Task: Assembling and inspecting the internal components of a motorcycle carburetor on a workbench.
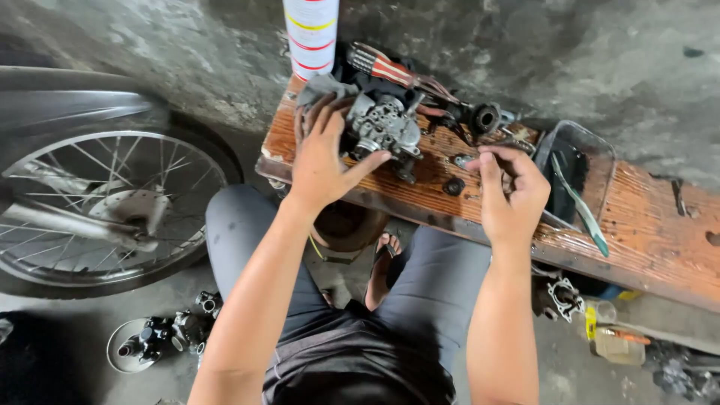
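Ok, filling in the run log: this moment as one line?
left hand: grips carburetor | right hand: pinches small part, unclear | surface: wooden bench

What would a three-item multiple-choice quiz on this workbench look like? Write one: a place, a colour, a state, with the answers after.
1. Where does the toothbrush lie?
A. On the floor by the wheel
B. Across the clear plastic tray on the wooden plank
C. In the left hand

2. What colours are the bands on the white spray can?
A. Red and yellow
B. Blue and green
C. Black only

3. What is the left hand doing?
A. Resting flat on the floor
B. Holding the spray can
C. Gripping the metal carburetor on the plank

Answers: 1 B, its blue-green handle runs slantwise over the tray's rim. 2 A, red stripes and a yellow one ring the can. 3 C, the fingers wrap behind the carburetor and the thumb presses its front, while the right hand pinches a small part beside it.
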